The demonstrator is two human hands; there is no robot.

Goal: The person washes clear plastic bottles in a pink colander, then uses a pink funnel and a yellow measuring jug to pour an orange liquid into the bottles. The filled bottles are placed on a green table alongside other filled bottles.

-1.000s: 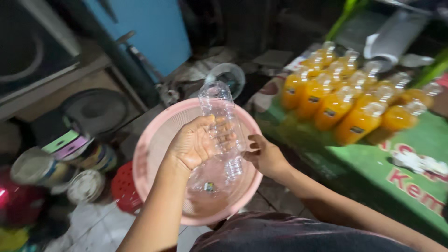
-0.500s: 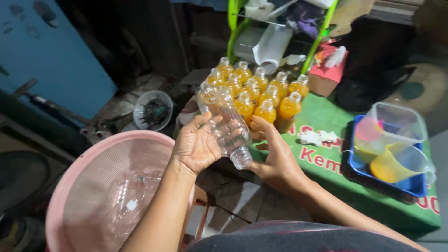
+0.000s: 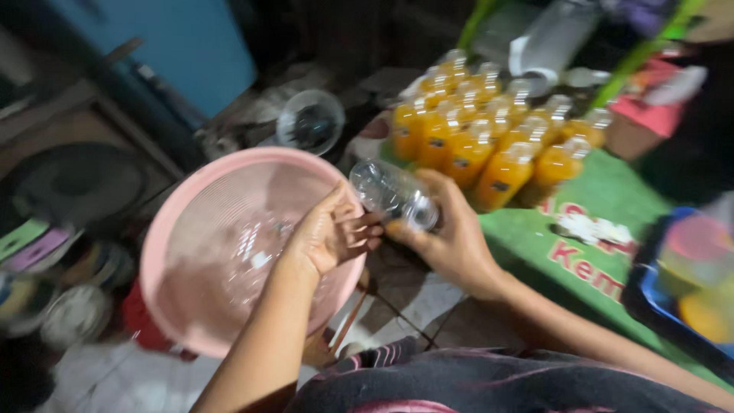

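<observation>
My right hand [image 3: 453, 239] grips a clear, empty plastic bottle [image 3: 391, 194], which lies tilted with one end toward the pink basin [image 3: 170, 229]. My left hand [image 3: 330, 234] hovers over the basin's right rim with its fingers loosely curled and nothing in them. Its thumb is close to the bottle's near end. The basin holds water and what looks like another clear bottle [image 3: 256, 248].
Several capped bottles of orange liquid [image 3: 489, 134] stand on a green mat [image 3: 612, 222] to the right. A blue tray of coloured cups [image 3: 688, 283] sits at the far right, a clear round lid [image 3: 310, 121] behind the basin, and stacked tins [image 3: 46, 291] on the left.
The bottle came up out of the basin and over to the right. Both hands held it half a second ago; now only my right hand does, and my left has dropped to the rim.
</observation>
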